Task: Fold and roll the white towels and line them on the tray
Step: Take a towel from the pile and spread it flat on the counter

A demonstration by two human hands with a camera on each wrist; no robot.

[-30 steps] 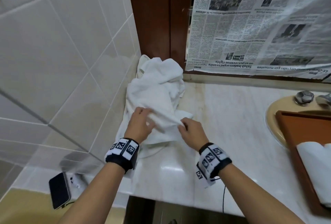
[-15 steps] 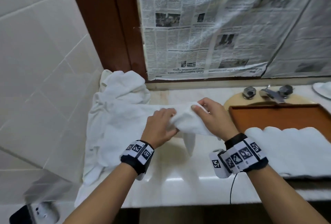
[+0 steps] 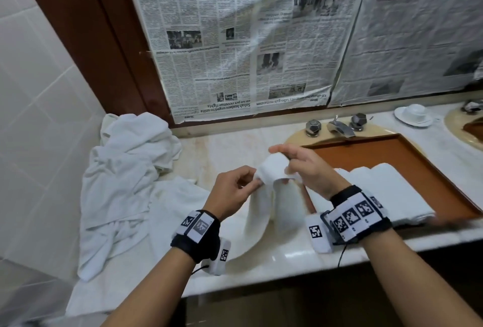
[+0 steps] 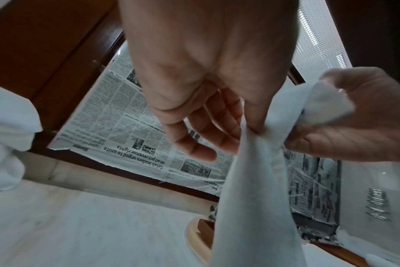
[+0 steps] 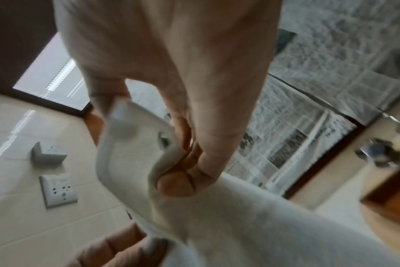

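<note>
A small white towel [image 3: 271,196] hangs in the air over the marble counter, held at its top edge by both hands. My left hand [image 3: 235,190] pinches one end between thumb and forefinger; the pinch shows in the left wrist view [image 4: 254,130]. My right hand [image 3: 300,167] grips the other end, with the cloth [image 5: 135,162] draped over its curled fingers. A brown tray [image 3: 386,154] lies to the right across the sink, with several rolled white towels [image 3: 386,190] lined up along its near side. A heap of loose white towels [image 3: 125,175] fills the counter's left corner.
Taps and a spout [image 3: 339,128] stand behind the tray. A white cup on a saucer [image 3: 413,114] sits at the far right near a second basin. Newspaper [image 3: 248,39] covers the mirror. Tiled wall closes the left side; the counter's front edge [image 3: 287,271] is near.
The towel was pulled out of the left heap, carried right toward the tray and lifted. It now hangs between both hands.
</note>
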